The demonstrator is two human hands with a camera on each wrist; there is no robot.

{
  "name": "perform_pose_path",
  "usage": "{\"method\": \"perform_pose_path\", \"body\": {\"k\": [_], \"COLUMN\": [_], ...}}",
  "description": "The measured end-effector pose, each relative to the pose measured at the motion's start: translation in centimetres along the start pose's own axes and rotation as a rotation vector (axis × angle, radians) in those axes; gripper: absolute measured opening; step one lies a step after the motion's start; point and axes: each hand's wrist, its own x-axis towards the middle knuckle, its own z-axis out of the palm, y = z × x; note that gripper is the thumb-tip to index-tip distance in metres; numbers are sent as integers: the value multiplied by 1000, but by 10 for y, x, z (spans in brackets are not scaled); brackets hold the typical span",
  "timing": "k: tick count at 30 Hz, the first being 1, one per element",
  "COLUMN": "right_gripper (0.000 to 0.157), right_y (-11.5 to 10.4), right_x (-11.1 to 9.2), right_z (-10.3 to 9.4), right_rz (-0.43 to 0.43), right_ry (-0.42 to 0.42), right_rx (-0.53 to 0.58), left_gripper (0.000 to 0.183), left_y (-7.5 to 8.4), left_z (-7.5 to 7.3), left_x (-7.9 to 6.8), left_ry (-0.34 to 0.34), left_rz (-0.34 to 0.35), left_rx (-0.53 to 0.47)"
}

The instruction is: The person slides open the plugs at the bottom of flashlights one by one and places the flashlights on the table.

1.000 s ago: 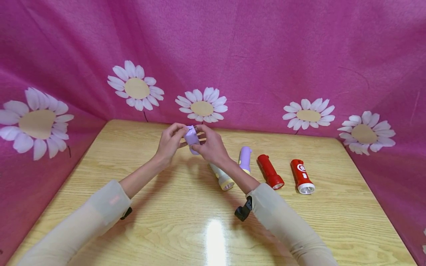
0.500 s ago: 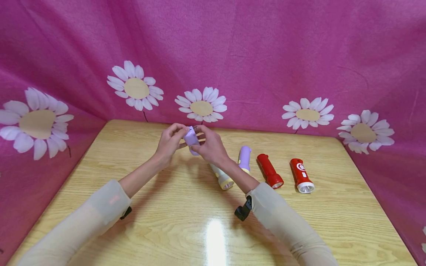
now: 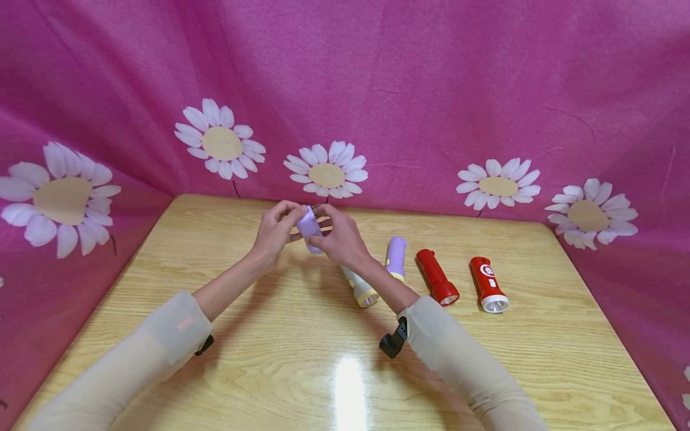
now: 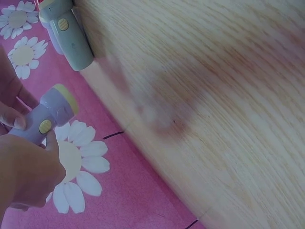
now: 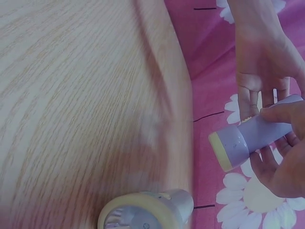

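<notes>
Raised above the far part of the table, a purple flashlight [image 3: 308, 225] is held between both hands. My left hand [image 3: 272, 230] pinches it from the left, thumb at its upper end. From the right, my right hand [image 3: 345, 239] grips it with the thumb across its body. In the left wrist view, a left fingertip lies beside the flashlight's yellow switch [image 4: 45, 126]. The yellow head rim [image 5: 220, 151] shows in the right wrist view, free of fingers. A pale grey flashlight [image 3: 362, 292] with a yellow rim lies just below the right hand, partly hidden by the forearm.
On the wooden table [image 3: 280, 371], right of the right forearm, lie another purple flashlight [image 3: 396, 254], a red flashlight [image 3: 435, 276] and a red one with a white rim [image 3: 487, 284]. A pink daisy-print cloth [image 3: 409, 120] stands behind the table and along its sides.
The held flashlight has turned slightly, its lower end dipping a little. Both hands keep nearly the same place, and the flashlights on the table have not moved.
</notes>
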Motion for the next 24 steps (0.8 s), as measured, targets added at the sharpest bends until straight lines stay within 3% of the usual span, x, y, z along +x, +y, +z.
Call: {"method": "perform_pose_path", "body": {"k": [9, 17, 24], "right_gripper": [45, 46, 48], "right_y": [1, 2, 3], "right_x": [1, 3, 4], "right_z": [-4, -5, -5], "right_rz": [67, 145, 204], "right_ry": [-8, 12, 11], "right_rx": [6, 69, 134], "left_gripper": [18, 39, 44], "left_y": [0, -1, -3], "left_z": [0, -2, -3], "left_x": [0, 0, 2], "left_ry": [-40, -110, -86], "left_rz": [5, 32, 23], "left_rx": [28, 153, 179]}}
